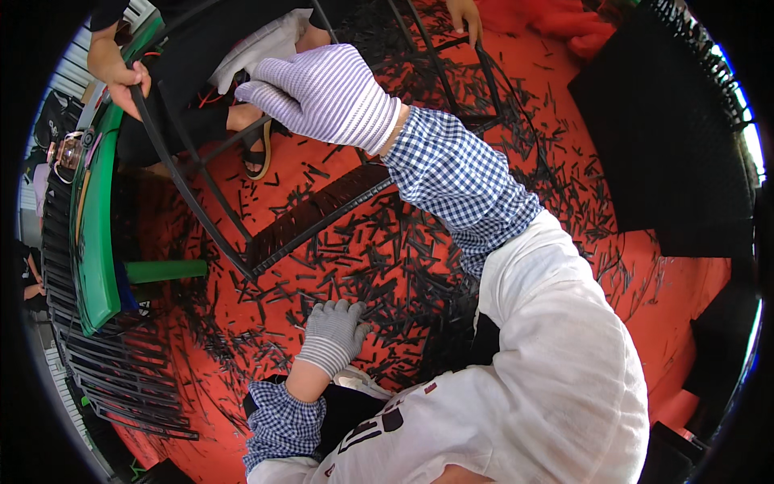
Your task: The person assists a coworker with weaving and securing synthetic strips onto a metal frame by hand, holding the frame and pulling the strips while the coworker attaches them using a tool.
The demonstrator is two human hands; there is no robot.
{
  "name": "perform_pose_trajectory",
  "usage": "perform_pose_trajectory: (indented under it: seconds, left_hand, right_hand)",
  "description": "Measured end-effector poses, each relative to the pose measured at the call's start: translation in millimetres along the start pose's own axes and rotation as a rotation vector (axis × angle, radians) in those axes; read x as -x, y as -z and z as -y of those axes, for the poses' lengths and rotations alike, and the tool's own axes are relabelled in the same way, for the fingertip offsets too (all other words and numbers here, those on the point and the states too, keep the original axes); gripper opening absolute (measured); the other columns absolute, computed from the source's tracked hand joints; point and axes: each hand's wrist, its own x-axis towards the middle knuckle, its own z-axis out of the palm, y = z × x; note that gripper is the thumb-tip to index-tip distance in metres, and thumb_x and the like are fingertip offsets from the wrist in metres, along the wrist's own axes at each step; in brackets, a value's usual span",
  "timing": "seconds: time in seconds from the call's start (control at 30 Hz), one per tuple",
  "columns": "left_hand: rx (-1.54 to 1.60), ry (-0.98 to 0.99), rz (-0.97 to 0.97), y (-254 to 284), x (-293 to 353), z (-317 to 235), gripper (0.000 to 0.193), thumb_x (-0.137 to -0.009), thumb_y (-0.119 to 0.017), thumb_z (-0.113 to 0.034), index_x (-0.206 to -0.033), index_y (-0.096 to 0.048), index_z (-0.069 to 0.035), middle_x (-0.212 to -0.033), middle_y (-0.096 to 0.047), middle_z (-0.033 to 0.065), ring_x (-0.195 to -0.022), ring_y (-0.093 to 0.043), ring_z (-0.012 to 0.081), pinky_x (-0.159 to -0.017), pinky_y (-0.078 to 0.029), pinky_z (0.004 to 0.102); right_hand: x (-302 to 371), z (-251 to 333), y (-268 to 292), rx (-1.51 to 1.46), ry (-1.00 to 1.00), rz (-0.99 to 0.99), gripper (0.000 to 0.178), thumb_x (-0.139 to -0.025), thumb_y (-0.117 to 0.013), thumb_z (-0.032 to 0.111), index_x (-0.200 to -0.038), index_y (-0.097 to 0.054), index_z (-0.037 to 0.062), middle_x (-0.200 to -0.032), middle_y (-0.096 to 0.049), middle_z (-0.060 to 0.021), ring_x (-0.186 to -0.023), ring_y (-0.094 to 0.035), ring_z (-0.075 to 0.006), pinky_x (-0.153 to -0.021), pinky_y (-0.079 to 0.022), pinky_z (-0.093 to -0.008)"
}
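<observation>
My right hand [326, 93], in a white glove with thin purple-grey stripes, is raised in front of the black frame [184, 192]. Its fingers are curled in, and whatever they may pinch is hidden. Low in the middle, my left hand [332, 335] wears a grey striped glove; its fingers are bent over, close to my lap, and a thin tip seems to stick out beside them. The frame is made of dark tubes, with a band of black strips [310, 208] wrapped along its lower part. Another person's hand [125, 81] grips the frame at upper left, and a second hand [465, 18] is at its top right.
Short black strip offcuts [379, 266] litter the red floor [278, 173]. To the left is a green bench-like piece [98, 242] with a green leg [167, 270], above stacked black slats [121, 371]. Large black panels [669, 137] stand at the right. A sandalled foot [258, 149] is behind the frame.
</observation>
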Motion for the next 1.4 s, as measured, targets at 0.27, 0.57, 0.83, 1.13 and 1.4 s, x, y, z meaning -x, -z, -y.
perform_pose_trajectory:
  seconds: [0.27,0.57,0.83,1.13,1.4]
  left_hand:
    - [0.01,0.001,0.011,-1.7,2.8,2.4,0.043,-0.085,-0.051,-0.037,-0.116,-0.052,-0.006,-0.1,-0.056,0.0167,-0.098,-0.053,0.0321,-0.089,-0.039,0.0417]
    - [0.033,-0.043,-0.058,5.1,-0.3,-0.6,0.042,-0.083,-0.054,-0.036,-0.115,-0.054,-0.009,-0.099,-0.058,0.0154,-0.097,-0.054,0.0318,-0.087,-0.04,0.0417]
    - [0.022,-0.015,-0.062,0.1,14.0,0.7,0.044,-0.08,-0.057,-0.035,-0.116,-0.054,-0.01,-0.1,-0.058,0.0157,-0.095,-0.055,0.0329,-0.088,-0.041,0.0431]
    - [0.056,-0.018,-0.152,-1.3,13.7,2.8,0.039,-0.078,-0.058,-0.035,-0.107,-0.057,-0.009,-0.095,-0.057,0.0138,-0.094,-0.054,0.0302,-0.082,-0.041,0.0423]
    - [0.086,0.015,-0.147,-3.8,12.1,2.5,0.031,-0.075,-0.061,-0.033,-0.092,-0.062,-0.008,-0.09,-0.061,0.0109,-0.089,-0.057,0.0254,-0.079,-0.041,0.0374]
  right_hand:
    - [-3.6,12.0,1.5,0.016,0.099,-0.044,0.032,-0.086,-0.053,0.04,-0.074,-0.062,0.0116,-0.049,-0.053,-0.0068,-0.042,-0.054,-0.0224,-0.04,-0.042,-0.0337]
    - [-6.3,27.2,3.9,-0.056,0.082,0.131,0.04,-0.088,-0.046,0.045,-0.071,-0.057,0.0105,-0.053,-0.054,-0.0085,-0.048,-0.056,-0.0288,-0.042,-0.042,-0.0372]
    - [-5.4,25.9,7.7,-0.092,0.174,-0.049,0.032,-0.085,-0.056,0.034,-0.065,-0.053,0.0092,-0.052,-0.051,-0.0058,-0.046,-0.051,-0.0258,-0.044,-0.041,-0.0346]
    - [-6.7,32.4,3.5,-0.111,0.193,0.028,0.013,-0.081,-0.06,0.026,-0.076,-0.06,0.014,-0.056,-0.053,-0.0047,-0.051,-0.055,-0.0243,-0.046,-0.044,-0.0348]
    - [-11.4,53.0,16.4,-0.233,-0.046,0.101,0.011,-0.085,-0.059,0.01,-0.09,-0.062,0.0007,-0.074,-0.062,-0.0121,-0.064,-0.061,-0.0192,-0.059,-0.047,-0.0254]
